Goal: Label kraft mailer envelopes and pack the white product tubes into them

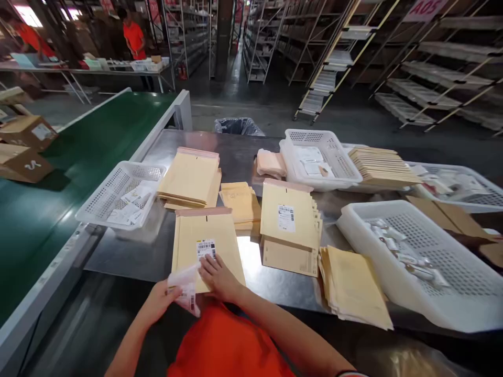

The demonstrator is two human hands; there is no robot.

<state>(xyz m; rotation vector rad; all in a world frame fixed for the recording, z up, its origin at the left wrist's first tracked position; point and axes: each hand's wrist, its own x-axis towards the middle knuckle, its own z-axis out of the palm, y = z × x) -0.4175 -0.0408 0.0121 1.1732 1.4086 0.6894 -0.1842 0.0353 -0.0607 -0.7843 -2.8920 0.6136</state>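
Note:
My left hand point(157, 302) is closed on a small translucent plastic packet point(185, 285) with a printed label, near the front edge of the table. A padded yellow envelope point(223, 241) lies in front of me, and its white label point(206, 248) sits near the middle. My right hand point(218, 278) rests on this envelope, fingers stretched over the lower part of the label. The packet overlaps the envelope's lower left corner. To the right is a stack of envelopes point(286, 220) whose top one also carries a label.
A white basket point(92, 212) with packets stands left, beside the green conveyor point(90, 136) carrying cartons. More envelope stacks lie behind. Several white baskets line the right side; the nearest point(463, 283) holds small bottles. Two people in orange shirts are at a far table.

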